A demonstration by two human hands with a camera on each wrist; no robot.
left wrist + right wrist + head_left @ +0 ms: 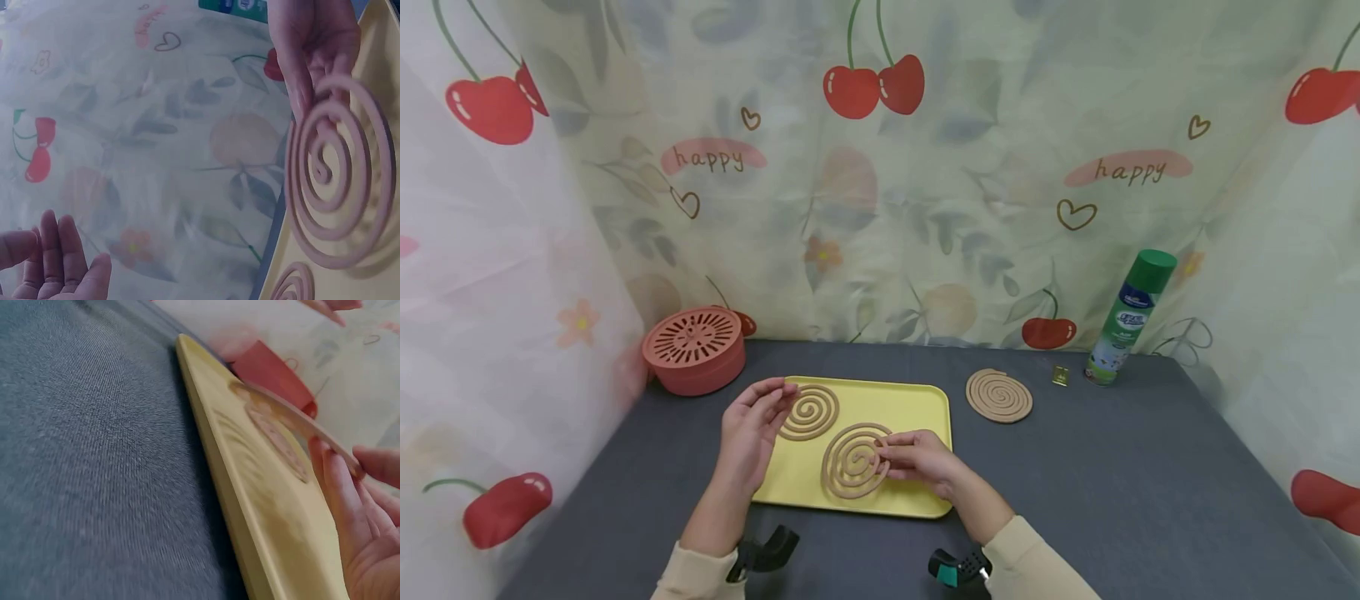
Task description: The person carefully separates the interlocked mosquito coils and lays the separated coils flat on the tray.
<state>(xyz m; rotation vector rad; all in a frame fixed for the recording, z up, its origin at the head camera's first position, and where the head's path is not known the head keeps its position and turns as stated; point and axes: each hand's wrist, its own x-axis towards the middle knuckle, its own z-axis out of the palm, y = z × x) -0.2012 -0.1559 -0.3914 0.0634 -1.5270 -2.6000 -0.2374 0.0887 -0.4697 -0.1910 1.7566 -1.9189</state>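
Above the yellow tray, just off its middle toward six o'clock, a brown curly coil hangs from the right hand. The thumb and fingers of that hand pinch only its edge, at three o'clock on the coil, maybe because thin rings could snap if squeezed hard. The coil tips and does not lie flat on the tray. The left hand is by the tray's nine o'clock side, its fingers close together and a bit bent, with nothing in them. Maybe it waits there to help. A second coil lies flat on the tray at ten o'clock, where the rim likely keeps it from sliding off. Out at two o'clock, on the dark table, sits a tight coil (its rings leave hardly any gaps). Past it are a little gold piece and a green spray can. A red tub with slots on top stands at ten o'clock, perhaps to leave the hands room.
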